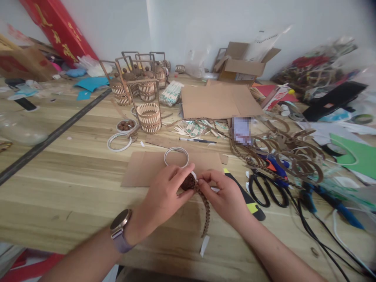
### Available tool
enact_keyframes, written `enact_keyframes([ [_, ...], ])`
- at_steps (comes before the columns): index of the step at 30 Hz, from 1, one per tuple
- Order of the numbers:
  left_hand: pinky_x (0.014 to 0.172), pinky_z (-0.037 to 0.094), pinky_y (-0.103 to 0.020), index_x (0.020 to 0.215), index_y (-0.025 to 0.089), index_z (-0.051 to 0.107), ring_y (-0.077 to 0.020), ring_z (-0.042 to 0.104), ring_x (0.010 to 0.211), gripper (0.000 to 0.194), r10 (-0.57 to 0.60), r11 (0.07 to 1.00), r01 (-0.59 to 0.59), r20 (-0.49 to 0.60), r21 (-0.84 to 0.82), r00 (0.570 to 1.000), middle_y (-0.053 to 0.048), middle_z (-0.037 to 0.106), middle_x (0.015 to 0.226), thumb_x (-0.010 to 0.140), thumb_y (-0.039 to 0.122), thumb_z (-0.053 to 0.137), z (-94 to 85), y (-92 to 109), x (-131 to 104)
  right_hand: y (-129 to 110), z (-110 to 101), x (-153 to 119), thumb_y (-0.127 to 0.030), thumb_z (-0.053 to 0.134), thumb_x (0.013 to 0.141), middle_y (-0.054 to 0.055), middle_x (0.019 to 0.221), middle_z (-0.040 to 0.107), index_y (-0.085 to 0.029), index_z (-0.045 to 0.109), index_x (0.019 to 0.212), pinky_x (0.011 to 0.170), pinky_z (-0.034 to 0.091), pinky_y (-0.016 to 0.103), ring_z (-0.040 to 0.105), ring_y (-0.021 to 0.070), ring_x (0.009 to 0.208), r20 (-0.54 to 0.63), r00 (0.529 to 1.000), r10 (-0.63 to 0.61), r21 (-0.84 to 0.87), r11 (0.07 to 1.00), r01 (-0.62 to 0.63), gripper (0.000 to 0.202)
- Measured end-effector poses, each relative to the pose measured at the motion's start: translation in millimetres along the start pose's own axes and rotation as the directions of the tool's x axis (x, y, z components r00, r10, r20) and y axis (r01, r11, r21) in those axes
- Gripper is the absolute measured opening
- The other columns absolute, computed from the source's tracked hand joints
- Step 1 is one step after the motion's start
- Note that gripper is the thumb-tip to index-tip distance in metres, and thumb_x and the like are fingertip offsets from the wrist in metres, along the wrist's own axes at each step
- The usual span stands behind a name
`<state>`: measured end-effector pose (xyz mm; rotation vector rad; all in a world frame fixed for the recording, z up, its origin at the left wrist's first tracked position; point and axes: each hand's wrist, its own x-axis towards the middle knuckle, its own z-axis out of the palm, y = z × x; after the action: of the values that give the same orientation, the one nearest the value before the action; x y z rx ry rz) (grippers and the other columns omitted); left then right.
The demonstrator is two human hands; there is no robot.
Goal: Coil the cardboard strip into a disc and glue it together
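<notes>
My left hand grips a small round brown piece that looks woven or coiled, with a white edge at its top. A braided brown strip hangs from this piece toward the table's front. My right hand pinches the piece's right side, where the strip leaves it; thumb and index finger meet there. Just beyond my left fingers, a white ring lies on a flat cardboard sheet. Fingers hide much of the round piece.
Black-handled scissors, a utility knife and a glue gun with cables lie at right. Brown strips pile behind them. Small lidded baskets and an open one stand at the back. A dark metal bar crosses the left.
</notes>
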<state>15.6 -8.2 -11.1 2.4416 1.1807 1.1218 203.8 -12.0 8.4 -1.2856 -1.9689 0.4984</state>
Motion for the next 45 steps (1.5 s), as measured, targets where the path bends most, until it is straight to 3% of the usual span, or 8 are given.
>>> enact_keyframes([
  [8, 0.077, 0.059, -0.037, 0.118, 0.016, 0.054, -0.0251, 0.068, 0.090, 0.044, -0.041, 0.999, 0.042, -0.041, 0.022, 0.998, -0.009, 0.067, 0.099, 0.079, 0.012, 0.074, 1.8, -2, -1, -3, 0, -2, -0.015, 0.055, 0.088, -0.001, 0.070, 0.069, -0.021, 0.064, 0.083, 0.068, 0.043, 0.029, 0.064, 0.0155, 0.066, -0.090, 0.983, -0.159, -0.131, 0.980, 0.147, 0.012],
  [14, 0.073, 0.058, -0.040, 0.112, 0.014, 0.057, -0.0266, 0.066, 0.086, 0.036, -0.040, 0.999, 0.041, -0.034, 0.025, 0.999, -0.010, 0.067, 0.096, 0.080, 0.013, 0.074, 2.3, -2, 1, -4, 3, -2, -0.018, 0.057, 0.088, -0.001, 0.067, 0.068, -0.022, 0.063, 0.080, 0.065, 0.041, 0.030, 0.063, 0.0161, 0.064, -0.092, 0.986, -0.139, -0.156, 0.980, 0.124, 0.011],
  [20, 0.078, 0.059, -0.042, 0.113, 0.012, 0.058, -0.0281, 0.067, 0.090, 0.042, -0.024, 0.999, 0.024, -0.001, 0.041, 1.000, -0.011, 0.067, 0.099, 0.075, 0.010, 0.076, 0.3, 0, 3, 2, -1, -1, -0.019, 0.051, 0.091, 0.001, 0.069, 0.067, -0.022, 0.059, 0.080, 0.065, 0.042, 0.030, 0.061, 0.0181, 0.066, -0.030, 0.990, -0.141, -0.221, 0.967, 0.131, 0.015],
  [26, 0.081, 0.058, -0.041, 0.115, 0.013, 0.059, -0.0270, 0.067, 0.093, 0.043, -0.023, 1.000, 0.023, 0.010, -0.005, 1.000, -0.011, 0.067, 0.101, 0.074, 0.006, 0.073, -2.2, 1, 3, 40, -28, 11, -0.029, 0.054, 0.086, 0.002, 0.067, 0.068, -0.022, 0.058, 0.081, 0.062, 0.042, 0.032, 0.061, 0.0211, 0.061, -0.269, 0.962, 0.045, -0.356, 0.923, -0.143, 0.010],
  [30, 0.084, 0.057, -0.039, 0.115, 0.015, 0.059, -0.0246, 0.067, 0.095, 0.043, -0.040, 0.996, 0.040, -0.008, -0.084, 0.999, -0.009, 0.067, 0.102, 0.075, 0.005, 0.071, -3.2, 0, 3, 67, -42, 18, -0.023, 0.055, 0.078, 0.003, 0.069, 0.070, -0.022, 0.059, 0.076, 0.067, 0.043, 0.035, 0.063, 0.0225, 0.063, -0.298, 0.951, 0.078, -0.413, 0.888, -0.202, 0.004],
  [34, 0.088, 0.056, -0.039, 0.116, 0.017, 0.059, -0.0241, 0.066, 0.098, 0.044, -0.076, 0.988, 0.075, -0.007, -0.134, 0.997, -0.009, 0.067, 0.105, 0.076, 0.007, 0.072, -4.4, 1, 3, 71, -45, 18, -0.022, 0.052, 0.082, 0.009, 0.089, 0.074, -0.021, 0.066, 0.081, 0.074, 0.042, 0.038, 0.066, 0.0285, 0.085, -0.300, 0.953, -0.048, -0.516, 0.848, -0.120, 0.015],
  [39, 0.092, 0.056, -0.041, 0.118, 0.017, 0.059, -0.0250, 0.066, 0.103, 0.042, -0.181, 0.952, 0.187, 0.048, -0.240, 0.982, -0.010, 0.067, 0.109, 0.078, 0.009, 0.071, -5.7, 1, 3, 48, -41, 13, -0.026, 0.053, 0.095, 0.003, 0.072, 0.070, -0.022, 0.069, 0.089, 0.070, 0.037, 0.036, 0.063, 0.0222, 0.072, -0.159, 0.960, -0.232, -0.510, 0.852, 0.121, 0.018],
  [45, 0.083, 0.060, -0.036, 0.118, 0.018, 0.060, -0.0202, 0.069, 0.091, 0.039, -0.301, 0.869, 0.313, 0.092, -0.383, 0.949, -0.009, 0.065, 0.109, 0.080, 0.010, 0.067, -4.3, -2, 3, 23, -34, 4, -0.025, 0.063, 0.093, 0.005, 0.086, 0.068, -0.021, 0.059, 0.105, 0.068, 0.048, 0.030, 0.063, 0.0190, 0.078, 0.019, 0.894, -0.447, -0.187, 0.877, 0.442, 0.013],
])
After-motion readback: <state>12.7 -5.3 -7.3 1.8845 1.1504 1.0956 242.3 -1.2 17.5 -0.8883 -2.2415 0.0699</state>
